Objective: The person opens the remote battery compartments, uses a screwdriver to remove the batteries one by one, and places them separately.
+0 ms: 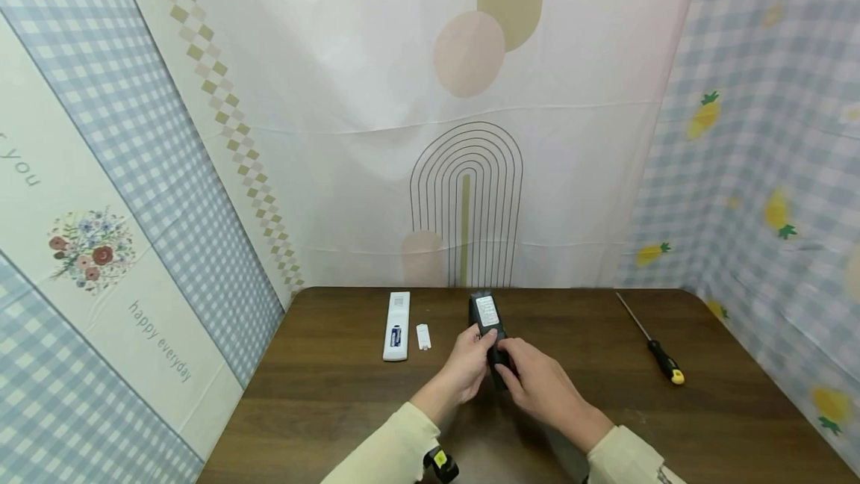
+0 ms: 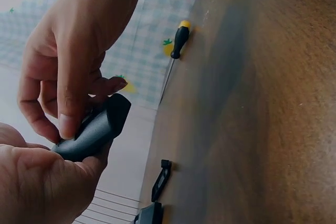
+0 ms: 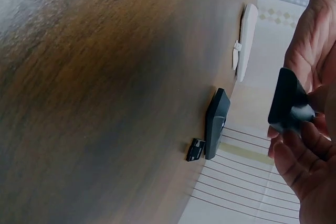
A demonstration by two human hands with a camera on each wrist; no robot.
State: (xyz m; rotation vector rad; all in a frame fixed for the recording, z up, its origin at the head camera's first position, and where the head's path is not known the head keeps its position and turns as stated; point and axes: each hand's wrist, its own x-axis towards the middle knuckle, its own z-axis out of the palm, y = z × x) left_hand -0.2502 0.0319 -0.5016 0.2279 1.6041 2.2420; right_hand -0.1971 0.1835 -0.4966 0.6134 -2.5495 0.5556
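Observation:
Both hands hold a black remote control [image 1: 499,378] above the middle of the table. A white label [image 1: 487,311] shows at the far end of the dark shape in the head view. My left hand [image 1: 466,364] grips it from the left, with the thumb on top. From the right, the fingers and thumb of my right hand [image 1: 543,387] pinch its near part. In the left wrist view the near end of the black remote control [image 2: 97,134] points at the camera. Fingers cover much of its surface.
A white remote control [image 1: 398,303], a battery [image 1: 396,335] in its open compartment, lies left of a white battery cover [image 1: 423,337]. A screwdriver [image 1: 661,357] lies at the right. A black block-shaped thing [image 3: 216,124] and a small black piece [image 3: 196,150] lie beyond the hands.

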